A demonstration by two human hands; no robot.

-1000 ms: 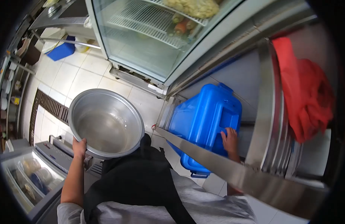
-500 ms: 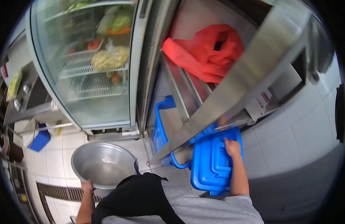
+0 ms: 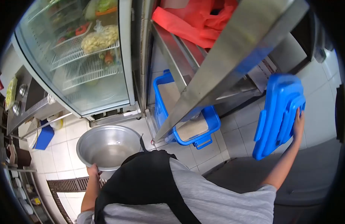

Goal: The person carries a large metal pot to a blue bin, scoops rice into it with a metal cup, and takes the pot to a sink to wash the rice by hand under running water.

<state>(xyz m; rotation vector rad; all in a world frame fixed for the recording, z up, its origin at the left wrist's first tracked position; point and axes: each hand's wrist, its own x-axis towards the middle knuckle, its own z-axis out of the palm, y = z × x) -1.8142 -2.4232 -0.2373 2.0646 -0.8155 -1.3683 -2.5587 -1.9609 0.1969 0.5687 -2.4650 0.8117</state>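
My left hand (image 3: pixel 94 170) grips the near rim of a wide metal basin (image 3: pixel 109 151), which looks bare inside. Out to the right, my right hand (image 3: pixel 299 121) is closed on a blue plastic lid (image 3: pixel 279 115) that is tilted nearly on edge. The uncovered blue bin (image 3: pixel 157 93) stands on the floor under a steel shelf frame. Inside it shows a pale, grain-like content (image 3: pixel 193 128), with a clear object, hard to make out, lying on it. The shelf's steel leg hides the middle of the bin.
A steel shelf rail (image 3: pixel 225 80) crosses diagonally above the bin, with a red bag (image 3: pixel 195 20) on the shelf. A glass-door fridge (image 3: pixel 86 67) holding vegetables stands ahead left. A floor drain grate (image 3: pixel 73 184) runs near the basin. A blue box (image 3: pixel 45 134) sits farther left.
My right hand has lifted the blue lid off the bin and carried it to the right, exposing the pale contents. My left hand still holds the basin's rim.
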